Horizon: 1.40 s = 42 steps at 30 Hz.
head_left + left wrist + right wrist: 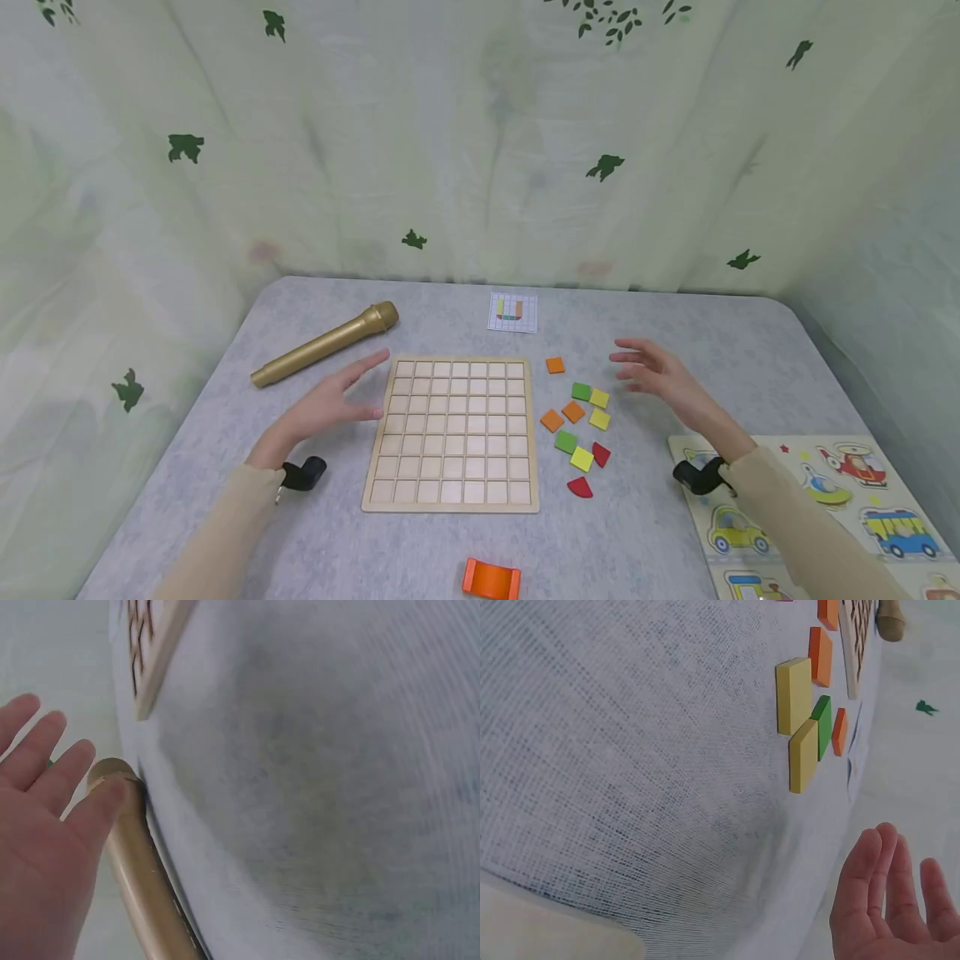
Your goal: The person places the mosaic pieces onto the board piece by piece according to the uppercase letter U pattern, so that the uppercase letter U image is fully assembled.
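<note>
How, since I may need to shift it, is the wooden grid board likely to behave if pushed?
The wooden grid board would likely slide rather than roll or tip, as it lies flat on the table. It is probably stiff, since its edges look straight. It may be light for its width, as it looks fairly thin side-on.

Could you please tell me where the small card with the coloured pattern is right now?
In the head view, the card lies near the far edge of the table, beyond the grid board and up-left of the farthest orange tile.
</note>
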Tool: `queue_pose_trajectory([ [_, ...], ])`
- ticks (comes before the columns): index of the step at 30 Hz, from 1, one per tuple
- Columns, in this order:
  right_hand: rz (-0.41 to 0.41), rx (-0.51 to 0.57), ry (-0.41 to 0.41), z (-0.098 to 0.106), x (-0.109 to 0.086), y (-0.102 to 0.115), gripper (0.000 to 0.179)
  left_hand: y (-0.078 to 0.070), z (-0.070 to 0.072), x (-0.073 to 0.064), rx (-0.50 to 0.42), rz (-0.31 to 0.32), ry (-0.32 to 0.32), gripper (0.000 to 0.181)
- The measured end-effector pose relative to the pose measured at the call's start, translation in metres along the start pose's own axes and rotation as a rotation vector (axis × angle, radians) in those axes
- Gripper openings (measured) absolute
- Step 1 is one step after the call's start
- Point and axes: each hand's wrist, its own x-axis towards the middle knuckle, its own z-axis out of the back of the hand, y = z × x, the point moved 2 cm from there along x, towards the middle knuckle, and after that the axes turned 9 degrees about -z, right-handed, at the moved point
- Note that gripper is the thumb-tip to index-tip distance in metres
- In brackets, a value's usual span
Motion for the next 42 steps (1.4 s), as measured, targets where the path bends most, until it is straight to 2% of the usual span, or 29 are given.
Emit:
queue_pose_trajectory([
  [6, -0.095, 0.033, 0.029, 0.001, 0.006, -0.010, 0.053, 0.011, -0.009, 0.001, 0.063, 0.008, 0.131, 0.096],
  [12, -0.135, -0.031, 0.084, 0.001, 0.010, -0.016, 0.050, 0.013, -0.017, -0.001, 0.141, -0.026, 0.184, 0.101],
  [16, -0.137, -0.062, 0.149, 0.001, 0.012, -0.020, 0.047, 0.013, -0.019, -0.002, 0.247, -0.070, 0.183, 0.101],
  [26, -0.133, -0.083, 0.228, -0.004, 0.017, -0.022, 0.042, 0.011, -0.019, -0.005, 0.359, -0.057, 0.172, 0.099],
  [34, -0.127, -0.160, 0.218, -0.008, 0.020, -0.023, 0.035, 0.010, -0.020, -0.009, 0.350, -0.067, 0.160, 0.097],
  [42, -0.146, -0.208, 0.173, -0.011, 0.019, -0.020, 0.030, 0.013, -0.019, -0.008, 0.345, -0.079, 0.167, 0.098],
])
